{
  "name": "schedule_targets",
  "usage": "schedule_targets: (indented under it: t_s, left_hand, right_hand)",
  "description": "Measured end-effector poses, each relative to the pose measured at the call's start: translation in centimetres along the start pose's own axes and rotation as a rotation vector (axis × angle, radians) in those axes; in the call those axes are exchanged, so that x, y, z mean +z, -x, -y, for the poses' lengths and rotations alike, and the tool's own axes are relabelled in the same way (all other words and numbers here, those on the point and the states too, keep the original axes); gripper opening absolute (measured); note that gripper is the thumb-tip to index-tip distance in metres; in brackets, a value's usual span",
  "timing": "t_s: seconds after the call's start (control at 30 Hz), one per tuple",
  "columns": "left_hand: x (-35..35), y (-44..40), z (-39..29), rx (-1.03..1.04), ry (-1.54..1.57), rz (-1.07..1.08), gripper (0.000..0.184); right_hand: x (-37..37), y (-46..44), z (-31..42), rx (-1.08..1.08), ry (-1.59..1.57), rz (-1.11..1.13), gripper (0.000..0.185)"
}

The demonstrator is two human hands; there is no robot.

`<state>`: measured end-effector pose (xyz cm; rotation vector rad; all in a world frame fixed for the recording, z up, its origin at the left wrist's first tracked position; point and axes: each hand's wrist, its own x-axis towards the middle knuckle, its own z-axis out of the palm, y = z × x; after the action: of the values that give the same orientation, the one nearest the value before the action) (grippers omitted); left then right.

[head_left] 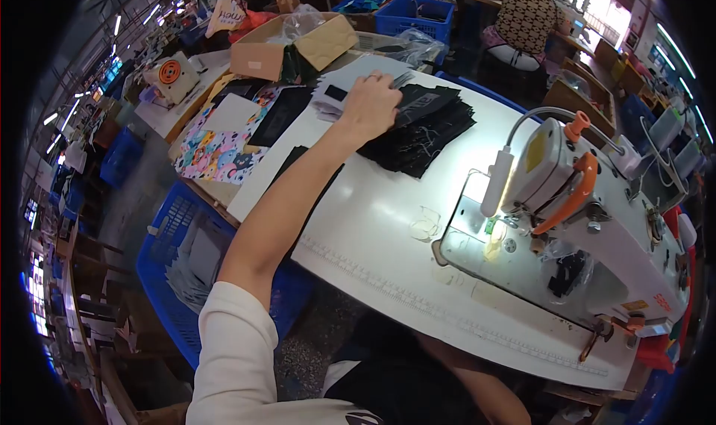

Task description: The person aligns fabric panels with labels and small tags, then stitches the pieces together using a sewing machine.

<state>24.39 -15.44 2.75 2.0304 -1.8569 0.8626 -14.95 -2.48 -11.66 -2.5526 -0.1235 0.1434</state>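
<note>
My left hand [371, 105] reaches across the white sewing table, its fingers curled down at the left edge of a messy stack of black fabric pieces [419, 130] with loose threads. Whatever lies between the fingertips is hidden. Beside and behind that hand are light grey pieces [326, 100], one bearing a small black rectangle. Under my forearm a black strip of fabric [322, 182] lies along the table's left edge. Of my right arm only the forearm [488, 389] shows, low by the front edge; the right hand is out of sight below the tabletop.
A white sewing machine [559, 171] with an orange lever stands at the right, its lamp lit. Cartoon-print fabric [216, 152] and a cardboard box [291, 48] lie beyond on the left. A blue basket [168, 276] sits below. Another person [524, 18] sits at the back.
</note>
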Motion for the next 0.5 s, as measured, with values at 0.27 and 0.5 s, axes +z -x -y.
schedule_targets:
  t_s: [0.27,0.5]
  left_hand:
    - [-9.8,7.8,-0.6,-0.358,0.331,0.121,0.018]
    - [-12.7,18.2,-4.4,-0.342,-0.091,0.506,0.016]
  right_hand:
    - [3.6,-7.0,-2.2,0.314,-0.102,-0.07,0.033]
    - [11.5,-12.9,3.8,0.006,-0.462,-0.284,0.033]
